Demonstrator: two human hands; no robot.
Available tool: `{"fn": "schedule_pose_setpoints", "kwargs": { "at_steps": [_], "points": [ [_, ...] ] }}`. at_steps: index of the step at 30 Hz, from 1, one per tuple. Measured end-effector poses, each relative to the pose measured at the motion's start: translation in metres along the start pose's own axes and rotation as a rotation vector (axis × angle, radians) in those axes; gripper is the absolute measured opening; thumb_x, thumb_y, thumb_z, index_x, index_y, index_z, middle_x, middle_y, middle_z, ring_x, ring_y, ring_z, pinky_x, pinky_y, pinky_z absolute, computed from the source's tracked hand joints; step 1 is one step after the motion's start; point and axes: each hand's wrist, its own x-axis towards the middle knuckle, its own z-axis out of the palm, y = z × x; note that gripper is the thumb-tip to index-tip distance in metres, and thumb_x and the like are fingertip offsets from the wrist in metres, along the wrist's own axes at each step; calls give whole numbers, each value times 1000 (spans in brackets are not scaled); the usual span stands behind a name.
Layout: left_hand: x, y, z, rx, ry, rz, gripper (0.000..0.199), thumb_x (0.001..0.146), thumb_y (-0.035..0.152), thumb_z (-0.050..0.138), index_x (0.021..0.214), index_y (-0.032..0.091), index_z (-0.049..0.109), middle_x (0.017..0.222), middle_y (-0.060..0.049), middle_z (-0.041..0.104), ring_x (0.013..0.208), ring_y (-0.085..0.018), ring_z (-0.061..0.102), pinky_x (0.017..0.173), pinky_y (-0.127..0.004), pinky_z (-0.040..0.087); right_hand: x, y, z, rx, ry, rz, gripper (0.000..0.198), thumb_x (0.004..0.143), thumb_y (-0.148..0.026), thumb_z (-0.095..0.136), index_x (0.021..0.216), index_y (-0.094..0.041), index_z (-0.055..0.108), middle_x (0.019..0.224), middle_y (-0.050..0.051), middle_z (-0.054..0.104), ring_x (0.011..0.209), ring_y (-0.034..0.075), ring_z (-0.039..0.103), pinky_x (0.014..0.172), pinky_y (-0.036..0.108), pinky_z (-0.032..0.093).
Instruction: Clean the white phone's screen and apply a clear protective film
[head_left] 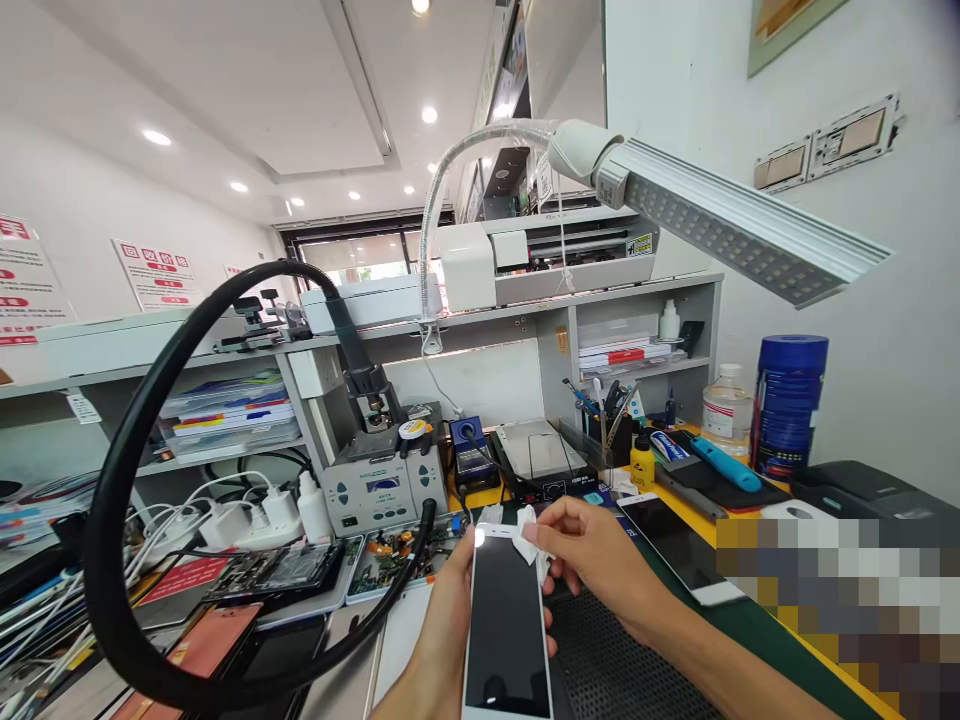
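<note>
two hands: left hand (pixel 439 640) cradles phone (pixel 505 625), right hand (pixel 592 560) above.

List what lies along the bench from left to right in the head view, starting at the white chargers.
White chargers → grey soldering station → white phone held in both hands → second phone lying flat → blue-handled tool → stack of blue tape rolls.

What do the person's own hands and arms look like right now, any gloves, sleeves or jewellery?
Both are bare. The left hand and the right hand wear no gloves, and no rings show on the visible fingers. The right forearm is uncovered to the frame edge, with no sleeve, watch or wrist strap in view. Only a short stretch of the left wrist shows, also unsleeved.
</note>
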Motion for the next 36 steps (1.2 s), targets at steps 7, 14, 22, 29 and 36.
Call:
{"fn": "schedule_pose_setpoints", "kwargs": {
  "at_steps": [7,14,22,29,36],
  "points": [
    [-5,4,2,133,-77,-115,83,93,67,18,91,2,69,66,-18,69,55,-27,68,57,-34,52,0,-5,-4,-106,-13,-29,26,81,-44,70,85,-19,76,77,3,71,53,11,49,44,22,38],
    [-7,1,1,214,-181,-167,92,91,74,15,92,1,71,64,-18,67,55,-27,67,58,-36,52,-3,-9,-7,-203,-72,-71,24,82,-42,69,79,-21,79,84,3,72,68,16,58,54,23,43],
    [-7,5,2,344,-351,-294,108,82,83,1,87,1,71,73,-23,69,73,-38,69,72,-52,53,-8,-10,5,-126,-81,-168,21,82,-39,70,80,-20,78,84,3,74,79,20,66,72,26,48],
    [-3,3,-3,332,-400,-316,110,79,86,0,86,3,71,70,-20,67,74,-37,68,76,-52,54,-12,-7,8,-295,9,-299,19,89,-38,65,84,-25,78,80,0,63,74,15,59,65,25,42],
    [-4,-6,0,160,-208,-177,91,85,82,18,99,8,69,73,-16,70,56,-28,65,60,-41,53,-18,-7,8,-452,30,-517,18,93,-28,60,85,-23,76,76,1,61,78,17,58,71,28,43]
  ]
}}
